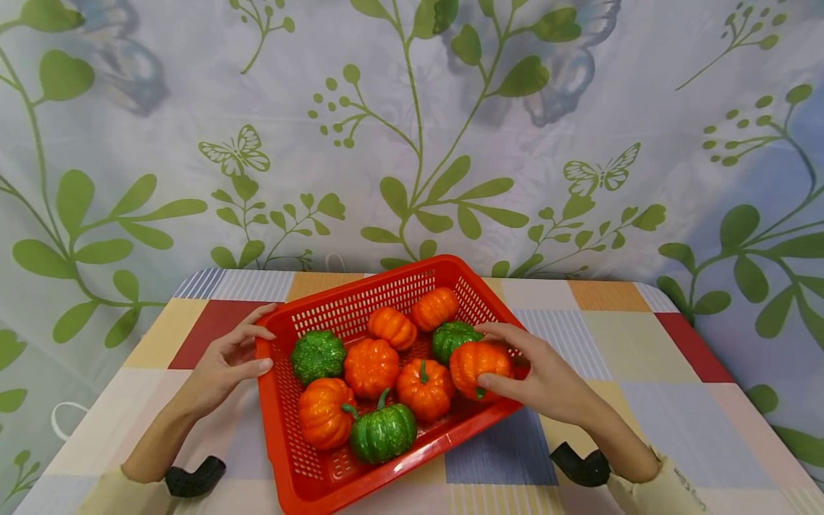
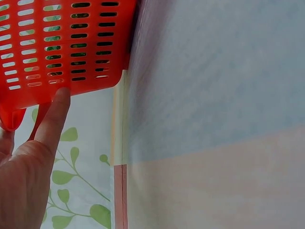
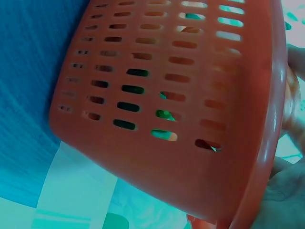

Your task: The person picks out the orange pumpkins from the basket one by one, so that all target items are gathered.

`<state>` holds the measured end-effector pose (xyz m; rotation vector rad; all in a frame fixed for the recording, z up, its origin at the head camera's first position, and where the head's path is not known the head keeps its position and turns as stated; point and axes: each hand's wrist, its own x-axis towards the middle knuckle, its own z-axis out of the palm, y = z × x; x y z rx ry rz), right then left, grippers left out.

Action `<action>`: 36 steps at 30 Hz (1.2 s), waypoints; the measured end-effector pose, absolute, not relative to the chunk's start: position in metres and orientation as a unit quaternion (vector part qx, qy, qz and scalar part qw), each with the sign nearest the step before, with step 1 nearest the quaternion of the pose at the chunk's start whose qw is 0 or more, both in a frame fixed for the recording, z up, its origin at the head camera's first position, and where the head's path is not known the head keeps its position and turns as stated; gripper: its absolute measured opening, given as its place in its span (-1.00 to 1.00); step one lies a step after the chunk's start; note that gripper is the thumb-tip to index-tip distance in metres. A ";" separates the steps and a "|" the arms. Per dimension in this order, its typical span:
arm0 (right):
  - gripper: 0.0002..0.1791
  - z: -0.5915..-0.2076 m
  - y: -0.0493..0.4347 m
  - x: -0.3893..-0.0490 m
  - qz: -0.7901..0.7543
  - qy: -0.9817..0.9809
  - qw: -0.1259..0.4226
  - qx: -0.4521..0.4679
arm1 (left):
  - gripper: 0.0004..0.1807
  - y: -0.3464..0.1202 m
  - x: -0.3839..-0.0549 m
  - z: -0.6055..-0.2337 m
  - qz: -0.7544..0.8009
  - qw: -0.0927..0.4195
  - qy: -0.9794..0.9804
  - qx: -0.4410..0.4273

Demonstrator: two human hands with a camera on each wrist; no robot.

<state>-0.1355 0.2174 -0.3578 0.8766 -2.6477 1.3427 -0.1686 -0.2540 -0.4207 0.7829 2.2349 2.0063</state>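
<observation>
A red plastic basket (image 1: 360, 493) with slotted walls stands at an angle on the table and holds several small orange and green pumpkins. My left hand (image 1: 222, 365) grips its left rim; in the left wrist view the thumb (image 2: 55, 119) presses the slotted wall (image 2: 90, 43). At the basket's right end, my right hand (image 1: 547, 375) holds an orange pumpkin (image 1: 479, 365) between thumb and fingers, inside the rim. Close by it lie a green pumpkin (image 1: 450, 336) and an orange pumpkin (image 1: 425, 392). The right wrist view mostly shows the basket's outer wall (image 3: 157, 162), which hides much of that hand.
A patchwork-patterned cloth covers the table (image 1: 669, 415). Behind the table hangs a leaf-print curtain (image 1: 412, 143). Other pumpkins fill the basket's left and front, among them a green pumpkin (image 1: 384, 434) and an orange pumpkin (image 1: 325, 415).
</observation>
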 end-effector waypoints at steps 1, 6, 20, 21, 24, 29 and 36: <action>-0.43 -0.357 0.218 -0.136 0.438 -0.852 0.021 0.288 | -0.70 -0.254 -0.169 -0.421 0.647 0.019 0.719 0.252; -0.50 -0.355 0.220 -0.136 0.459 -0.836 0.005 0.299 | -0.68 -0.255 -0.169 -0.421 0.650 0.020 0.716 0.254; -0.52 -0.359 0.229 -0.127 0.522 -0.809 0.049 0.266 | -0.67 -0.253 -0.168 -0.420 0.648 0.019 0.722 0.242; -0.52 -0.359 0.230 -0.126 0.524 -0.809 0.050 0.262 | -0.67 -0.253 -0.168 -0.420 0.648 0.018 0.723 0.241; -0.53 -0.357 0.233 -0.123 0.535 -0.805 0.051 0.252 | -0.67 -0.253 -0.168 -0.420 0.645 0.018 0.725 0.239; -0.42 -0.351 0.239 -0.118 0.524 -0.815 0.069 0.236 | -0.67 -0.253 -0.168 -0.421 0.644 0.016 0.727 0.238; -0.30 -0.343 0.248 -0.114 0.503 -0.825 0.067 0.249 | -0.68 -0.253 -0.169 -0.421 0.638 0.007 0.729 0.247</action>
